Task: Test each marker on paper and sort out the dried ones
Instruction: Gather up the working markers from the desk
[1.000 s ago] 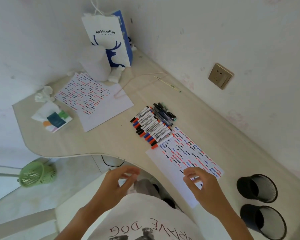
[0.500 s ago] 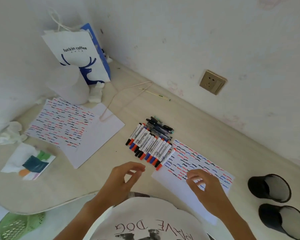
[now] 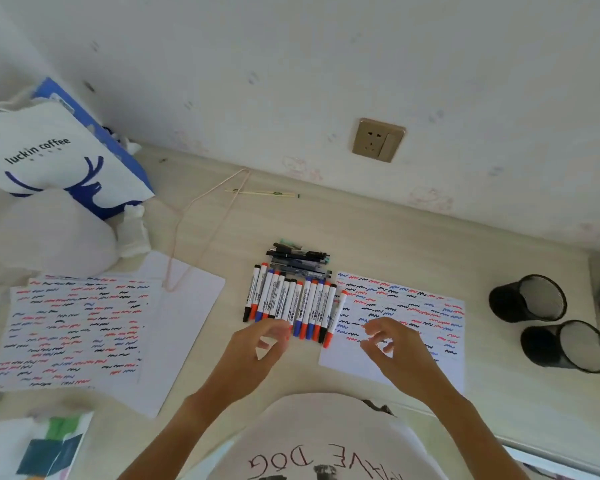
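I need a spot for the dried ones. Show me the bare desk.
Bare desk runs along the wall behind the markers, from the cord to the cups. A narrower bare strip lies between the left sheet and the markers. It is crowded at the markers, where both hands hover, and by the bag.

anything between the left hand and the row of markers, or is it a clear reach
Nothing visible stands in the way. The left hand already has its fingertips at the near ends of the row of markers; only bare desk lies beside it.
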